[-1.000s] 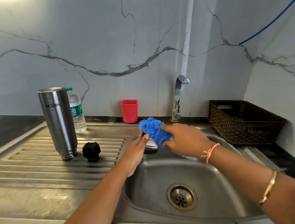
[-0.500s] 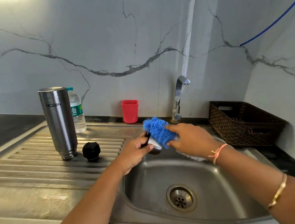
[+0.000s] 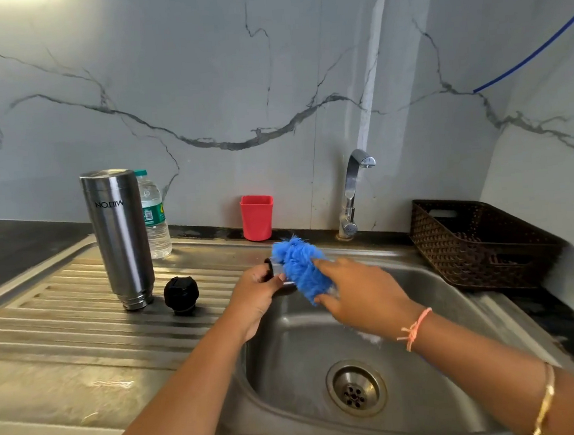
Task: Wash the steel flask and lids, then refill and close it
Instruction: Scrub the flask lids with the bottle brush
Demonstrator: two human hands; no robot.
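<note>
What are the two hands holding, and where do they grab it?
The left hand pinches a small steel-and-black lid by its side; most of it is hidden. The right hand grips a fluffy blue scrubber along its right side.

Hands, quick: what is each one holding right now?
Left hand: fingers curled round a small steel-and-black flask lid, partly hidden.
Right hand: grips the fluffy blue scrubber, pressed against that lid.

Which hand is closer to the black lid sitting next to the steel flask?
Left. The left hand, holding a small cap, is just right of the black lid. The right hand, gripping the blue scrubber, is farther right, over the sink.
</note>
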